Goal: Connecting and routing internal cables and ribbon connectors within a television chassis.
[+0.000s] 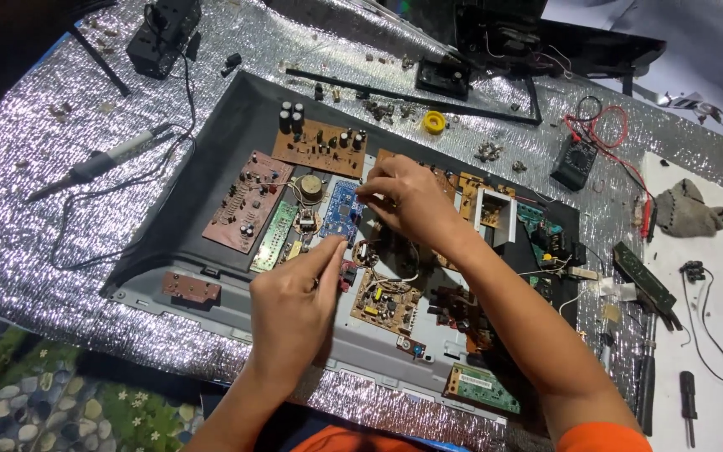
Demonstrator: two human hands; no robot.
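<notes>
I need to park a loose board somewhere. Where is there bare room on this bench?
Bare foil lies left of the grey panel, below the soldering iron. The white sheet is free between the grey cloth and the screwdriver. The panel is crowded with circuit boards around the left hand and right hand.

Circuit boards (320, 144) lie in panel (211, 159); soldering iron (102, 163) left, multimeter (575, 161) right.

right hand (407, 197) hides blue board (340, 213) edge, fingertip contact unclear, tiny parts unreadable
</notes>
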